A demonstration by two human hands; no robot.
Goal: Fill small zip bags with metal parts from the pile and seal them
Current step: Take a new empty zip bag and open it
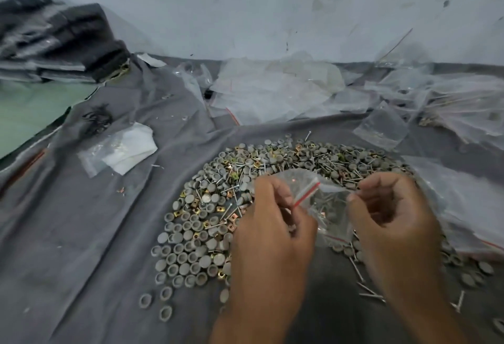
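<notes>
A grey cloth (81, 234) carries the pile of metal parts (218, 221). Above the pile, my left hand (272, 234) and right hand (395, 221) each pinch an edge of one small zip bag (324, 207), red strip uppermost, a few parts inside.

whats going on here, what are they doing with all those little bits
A person is packing small hardware into zip bags. Both hands hold one small clear zip bag with a red strip above the pile of metal parts: the left hand pinches it at the red zip edge, the right hand pinches the other side. Some nails seem to be inside already; whether it is sealed is unclear. The pile, of grey caps, nails and brass-coloured square pieces, lies on a grey cloth, with more clear bags heaped behind.
</notes>
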